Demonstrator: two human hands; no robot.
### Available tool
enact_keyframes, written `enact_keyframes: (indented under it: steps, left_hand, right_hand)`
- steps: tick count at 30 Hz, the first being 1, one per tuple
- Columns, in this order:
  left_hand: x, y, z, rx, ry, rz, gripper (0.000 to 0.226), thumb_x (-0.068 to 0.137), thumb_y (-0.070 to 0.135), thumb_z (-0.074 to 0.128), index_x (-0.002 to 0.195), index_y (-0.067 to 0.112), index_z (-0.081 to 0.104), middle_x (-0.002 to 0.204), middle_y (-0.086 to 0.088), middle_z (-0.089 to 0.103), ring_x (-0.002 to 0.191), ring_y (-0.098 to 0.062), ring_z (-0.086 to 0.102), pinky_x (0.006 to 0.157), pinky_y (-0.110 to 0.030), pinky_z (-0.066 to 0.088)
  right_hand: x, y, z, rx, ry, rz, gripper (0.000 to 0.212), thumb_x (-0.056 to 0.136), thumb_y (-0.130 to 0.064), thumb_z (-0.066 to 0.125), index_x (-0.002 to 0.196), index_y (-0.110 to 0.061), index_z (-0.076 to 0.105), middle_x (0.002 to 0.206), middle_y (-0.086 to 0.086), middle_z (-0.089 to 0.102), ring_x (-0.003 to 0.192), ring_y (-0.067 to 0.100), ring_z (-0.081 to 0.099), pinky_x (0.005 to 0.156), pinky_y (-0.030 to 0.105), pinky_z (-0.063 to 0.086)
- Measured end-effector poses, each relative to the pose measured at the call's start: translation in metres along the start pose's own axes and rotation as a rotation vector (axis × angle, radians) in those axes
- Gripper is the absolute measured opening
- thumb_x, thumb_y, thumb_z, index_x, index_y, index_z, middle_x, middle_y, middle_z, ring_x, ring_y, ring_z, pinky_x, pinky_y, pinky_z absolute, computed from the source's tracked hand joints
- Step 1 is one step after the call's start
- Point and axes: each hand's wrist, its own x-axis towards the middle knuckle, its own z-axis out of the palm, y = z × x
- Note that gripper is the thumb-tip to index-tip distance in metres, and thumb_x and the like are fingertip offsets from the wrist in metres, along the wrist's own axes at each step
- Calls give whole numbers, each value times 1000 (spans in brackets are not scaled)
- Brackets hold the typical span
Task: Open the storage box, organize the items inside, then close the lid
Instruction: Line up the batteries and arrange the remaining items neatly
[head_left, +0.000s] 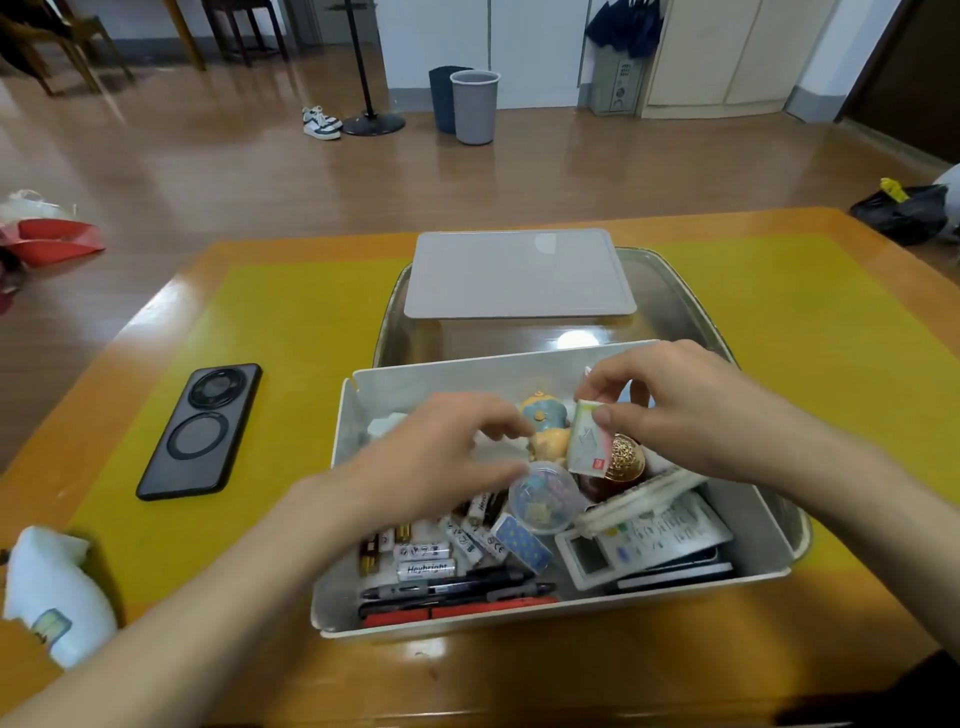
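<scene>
Two hands are at work over the open storage box (519, 621), which sits at the middle of the bench (291, 322). Far left: a white soft item (57, 597) at the bench edge, then a black phone (200, 431) lying flat, well apart from the box. The left hand (436, 457) reaches in, fingers loosely curled among the contents; whether they grip anything cannot be told. Below it lie loose batteries (426, 558) and pens (457, 592): light, smooth, liable to roll. At centre, a clear capsule (543, 496) and a figurine (545, 428), probably fragile. The right hand (670, 405) pinches a small card box (587, 441) by its top corner; light, crushable, best held by its edges. A remote (644, 540) lies right. The lid (519, 275) rests beyond the box on a clear tray (675, 291); stiff, best taken by its long edges.
</scene>
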Motion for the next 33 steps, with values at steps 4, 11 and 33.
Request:
enact_keyframes:
  steps: [4,11,33]
  left_hand:
    - [-7,-25,-39,217,81,-133,22,89,33,70,109,22,70,97,10,68,93,-8,63,80,-32,53]
    - [-27,-36,-24,869,-79,-184,48,89,60,49,125,29,55,121,4,58,122,-21,45,104,-42,34]
    - [-33,-29,-23,612,237,-294,22,90,39,54,108,30,61,87,3,72,87,-28,65,62,-35,43]
  right_hand:
    - [16,-5,11,-55,110,-16,18,97,-28,58,107,-34,72,99,-15,70,90,10,61,75,37,50]
    - [34,-19,45,-289,13,-58,25,97,-25,47,103,-27,71,103,-6,67,103,25,61,71,40,53]
    - [4,10,-9,22,133,12,15,95,-37,62,94,-34,76,81,-20,70,70,-3,60,62,24,40]
